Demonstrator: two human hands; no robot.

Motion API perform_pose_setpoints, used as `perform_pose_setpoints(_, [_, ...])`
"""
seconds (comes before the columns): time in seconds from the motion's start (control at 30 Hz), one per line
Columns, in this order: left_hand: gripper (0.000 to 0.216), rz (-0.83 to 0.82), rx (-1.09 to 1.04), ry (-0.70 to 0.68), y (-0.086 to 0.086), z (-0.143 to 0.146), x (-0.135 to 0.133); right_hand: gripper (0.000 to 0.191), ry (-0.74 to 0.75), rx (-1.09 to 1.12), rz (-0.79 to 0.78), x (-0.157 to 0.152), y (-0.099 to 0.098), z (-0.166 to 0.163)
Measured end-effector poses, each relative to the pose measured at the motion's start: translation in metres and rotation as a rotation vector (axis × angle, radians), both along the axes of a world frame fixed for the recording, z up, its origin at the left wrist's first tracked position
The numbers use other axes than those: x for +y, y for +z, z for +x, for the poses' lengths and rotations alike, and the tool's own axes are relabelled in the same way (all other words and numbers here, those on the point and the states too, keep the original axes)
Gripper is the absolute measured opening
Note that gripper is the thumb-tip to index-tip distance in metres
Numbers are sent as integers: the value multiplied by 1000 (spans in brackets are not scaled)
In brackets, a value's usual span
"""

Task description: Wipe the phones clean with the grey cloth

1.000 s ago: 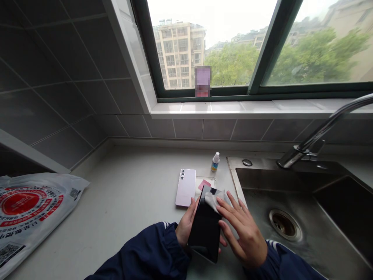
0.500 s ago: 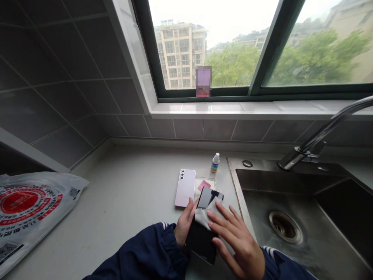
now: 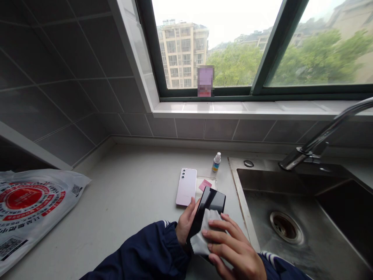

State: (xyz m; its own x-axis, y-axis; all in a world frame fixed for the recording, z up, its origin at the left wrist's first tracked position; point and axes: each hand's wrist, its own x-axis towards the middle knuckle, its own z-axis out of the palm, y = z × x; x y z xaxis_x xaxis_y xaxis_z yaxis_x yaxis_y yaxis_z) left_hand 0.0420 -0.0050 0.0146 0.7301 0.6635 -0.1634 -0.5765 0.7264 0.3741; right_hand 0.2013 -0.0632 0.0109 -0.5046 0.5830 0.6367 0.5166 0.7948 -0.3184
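My left hand (image 3: 185, 222) grips a black smartphone (image 3: 214, 200) along its left edge, thumb at the side, holding it tilted above the counter. With fingers laid over it, my right hand (image 3: 233, 243) presses a grey cleaning cloth (image 3: 204, 236) with zigzag edges against the lower part of the screen. Just beyond lies a pale lilac phone (image 3: 186, 186), back up, its cameras at the top left. Beside it rests a clear phone case (image 3: 214, 181) with a pink card (image 3: 205, 185) on it. A small white spray bottle (image 3: 216, 162) stands upright behind the case.
To the right is a steel sink (image 3: 233, 175) with a chrome faucet (image 3: 297, 155). A white plastic bag (image 3: 58, 210) with red print lies at the left on the pale counter (image 3: 131, 186). A window (image 3: 233, 58) is behind the tiled backsplash.
My right hand has slid the cloth down the screen toward me, uncovering more of its upper part. My left hand still holds the phone in nearly the same place.
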Motion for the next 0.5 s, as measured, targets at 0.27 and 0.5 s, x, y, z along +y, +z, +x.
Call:
perform_pose_setpoints(0.27, [77,-14,7,25,-1,0,2,12,35,16,40,1,12,-3])
perform_pose_setpoints(0.5, [84,19,68,-24,-8,-5,8,21,116,-99,122,1,15,-9])
